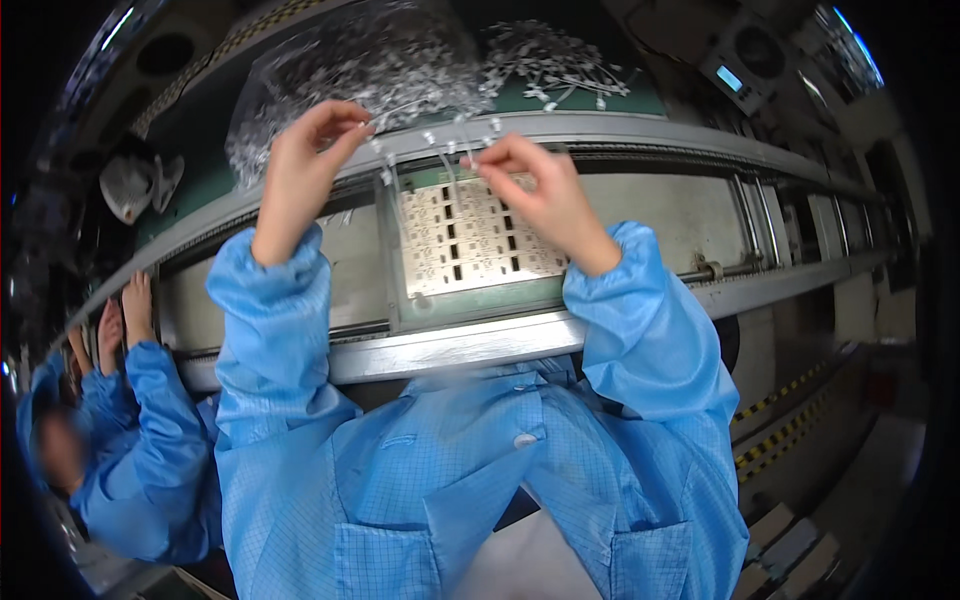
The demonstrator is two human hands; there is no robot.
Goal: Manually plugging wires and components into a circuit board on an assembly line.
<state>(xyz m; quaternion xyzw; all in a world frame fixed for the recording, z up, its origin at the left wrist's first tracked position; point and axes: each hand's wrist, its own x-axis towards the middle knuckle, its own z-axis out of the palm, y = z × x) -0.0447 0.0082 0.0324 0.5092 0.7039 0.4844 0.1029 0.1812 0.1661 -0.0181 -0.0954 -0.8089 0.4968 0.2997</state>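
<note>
My right hand (545, 195) reaches over the far side of a panel of pale circuit boards (480, 240) and pinches the small white connector of a thin cable (473, 164). Further left, my left hand (305, 175) is raised above the far metal rail, with thumb and forefinger closed beside loose white cables; what they hold is too small to make out. Several white cables with plug ends (432, 139) hang over that rail between my hands. The panel lies in a green-edged frame (490, 300) on the conveyor track.
Beyond the rail (620, 128) lie a clear plastic bag of white cables (350, 75) and a loose cable pile (555, 60). The near rail (460, 347) runs before my chest. At left, a co-worker's hands (138, 305) rest by the line. A device with a lit screen (729, 78) stands far right.
</note>
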